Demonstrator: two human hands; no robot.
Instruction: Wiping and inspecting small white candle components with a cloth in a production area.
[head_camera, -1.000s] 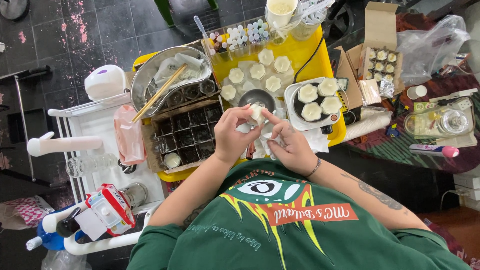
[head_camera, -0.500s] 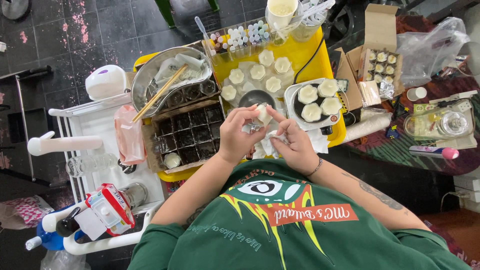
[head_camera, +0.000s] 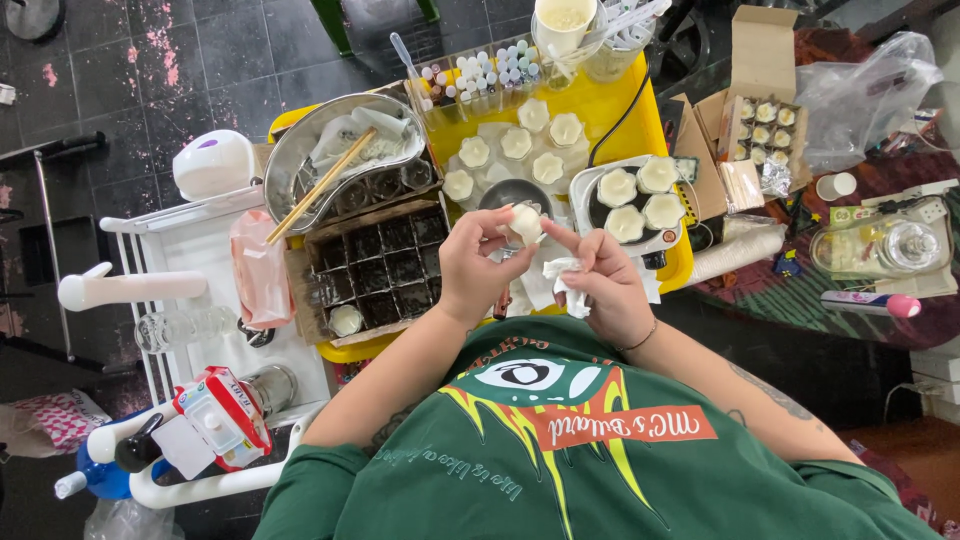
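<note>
- candle (head_camera: 524, 222), small, cream, flower-shaped, looks light and easily dented; best held by its sides.
- left hand (head_camera: 478, 262) pinches it at fingertips.
- right hand (head_camera: 600, 285) clutches a white tissue (head_camera: 566, 277), forefinger touching the candle.

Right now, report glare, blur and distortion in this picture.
Head view: even light and soft shadows; bright glare on the curved steel basin; left hand and right hand are sharp around the small cream flower-shaped candle; wide-angle bending shows toward the corners.

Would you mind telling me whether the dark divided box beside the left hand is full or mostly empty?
Mostly empty: the dark divided box shows bare compartments, with one white candle in its near corner cell.
</note>
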